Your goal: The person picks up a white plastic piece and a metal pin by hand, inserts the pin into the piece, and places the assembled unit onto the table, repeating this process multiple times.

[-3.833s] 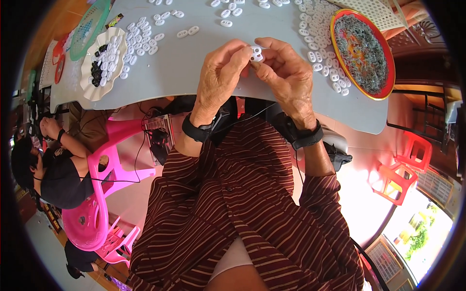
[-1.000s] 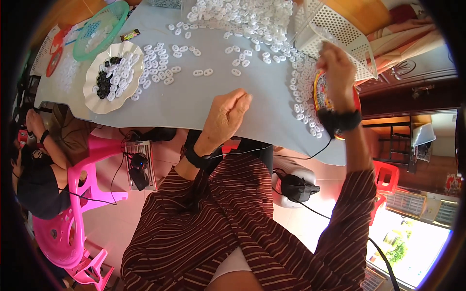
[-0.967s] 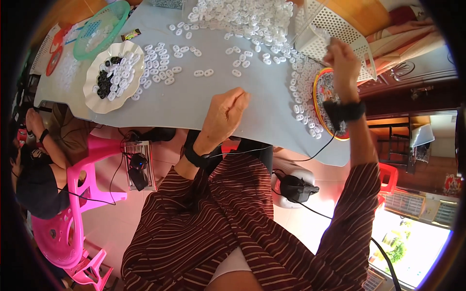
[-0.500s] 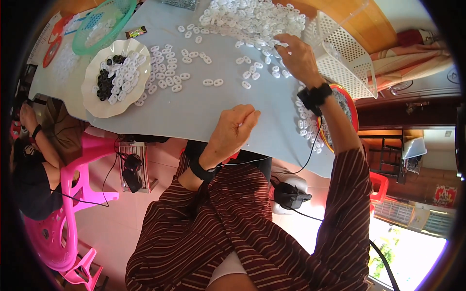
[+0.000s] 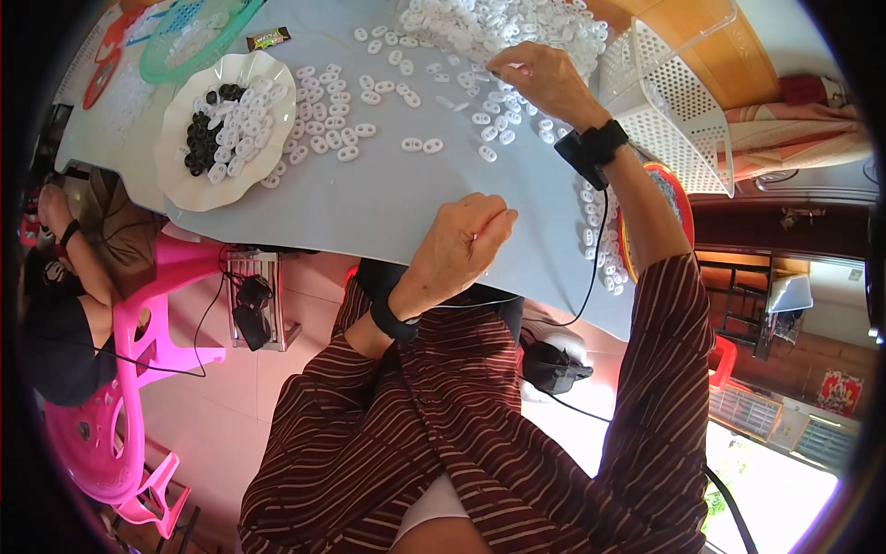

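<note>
A dense pile of small white two-holed plastic pieces [image 5: 461, 32] lies at the far side of the grey table [image 5: 369, 208]. My right hand [image 5: 546, 81] is at the pile's near edge, fingers bent loosely toward the left with a gap by the thumb. Left of its fingertips, a few blurred pieces are scattered. Above the table's near edge my left hand [image 5: 452, 249] is closed, thumb against the fingers; whatever may be inside is hidden. More white pieces [image 5: 323, 115] spread loosely across the left of the table, beside a scalloped cream plate [image 5: 180, 189] holding white and black pieces.
A green basket [image 5: 208, 55] and a wrapped snack [image 5: 268, 39] sit at the far left. To the right are a white perforated basket [image 5: 688, 129] and a red-rimmed container [image 5: 683, 208]. A cable [image 5: 602, 245] hangs from my right wrist. Another person's arm [image 5: 78, 245] shows at left, near a pink chair [image 5: 138, 342].
My right hand has moved left along the near edge of the pile, and some pieces there have shifted. The view has moved slightly; my left hand keeps its closed shape.
</note>
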The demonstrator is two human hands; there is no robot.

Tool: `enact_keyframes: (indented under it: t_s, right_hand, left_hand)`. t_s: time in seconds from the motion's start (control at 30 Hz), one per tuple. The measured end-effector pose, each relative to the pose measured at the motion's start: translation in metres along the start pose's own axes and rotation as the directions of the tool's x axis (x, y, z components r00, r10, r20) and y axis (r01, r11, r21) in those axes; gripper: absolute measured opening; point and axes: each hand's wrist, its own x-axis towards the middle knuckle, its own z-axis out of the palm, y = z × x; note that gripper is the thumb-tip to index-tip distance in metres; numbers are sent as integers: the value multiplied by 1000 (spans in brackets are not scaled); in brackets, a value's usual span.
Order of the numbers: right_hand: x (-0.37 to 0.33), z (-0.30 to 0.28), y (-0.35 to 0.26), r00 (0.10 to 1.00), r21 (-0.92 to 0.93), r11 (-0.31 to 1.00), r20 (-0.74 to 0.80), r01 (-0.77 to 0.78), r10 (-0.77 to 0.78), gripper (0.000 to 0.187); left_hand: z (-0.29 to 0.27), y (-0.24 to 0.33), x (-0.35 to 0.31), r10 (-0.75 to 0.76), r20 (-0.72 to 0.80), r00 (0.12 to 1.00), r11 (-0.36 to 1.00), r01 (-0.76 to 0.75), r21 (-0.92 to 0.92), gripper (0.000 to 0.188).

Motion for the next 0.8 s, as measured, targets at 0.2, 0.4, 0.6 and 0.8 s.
enact_keyframes:
  t_s: [0.2, 0.4, 0.6, 0.8]
  right_hand:
    - [-23, -10, -13, 988, 232, 961, 28, -153, 151, 20]
    - [-33, -6, -19, 996, 155, 985, -33, -80, 86, 16]
    - [-32, 10, -50, 992, 260, 960, 42, 104, -119, 15]
    - [-30, 22, -59, 939, 32, 940, 55, 339, -340, 14]
  left_hand:
    - [-1, 0, -1, -35, 44, 998, 999, 35, 18, 23]
    - [0, -2, -3, -16, 46, 999, 1000, 16, 14, 24]
    - [2, 4, -5, -24, 37, 999, 1000, 24, 3, 23]
    - [2, 3, -4, 15, 43, 999, 1000, -15, 7, 24]
